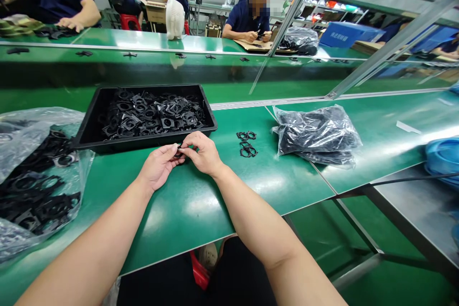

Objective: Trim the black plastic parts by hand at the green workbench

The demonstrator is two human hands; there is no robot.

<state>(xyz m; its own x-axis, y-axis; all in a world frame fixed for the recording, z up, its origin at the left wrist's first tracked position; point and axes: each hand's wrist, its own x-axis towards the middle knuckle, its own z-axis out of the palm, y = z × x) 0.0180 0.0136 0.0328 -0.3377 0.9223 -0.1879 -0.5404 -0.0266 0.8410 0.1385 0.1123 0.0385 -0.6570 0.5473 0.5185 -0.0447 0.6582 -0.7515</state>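
There were one black rectangular plastic tray (107,147), two clear plastic bags (319,131) on the near green tabletop (276,186), one blue white-lettered box (347,34), and black round-holed plastic pieces (147,115) too heaped to count.

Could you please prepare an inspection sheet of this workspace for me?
Surface: glossy green worktop.
Parts: small black part, mostly hidden; black tray of black plastic parts; loose ring-shaped parts on the worktop.
Clutter: left plastic bag and right plastic bag, both holding black pieces; white slip.
Hands: left hand and right hand both pinch the small black part.
Cables: black cable at far right.
Surroundings: co-workers and blue box beyond.
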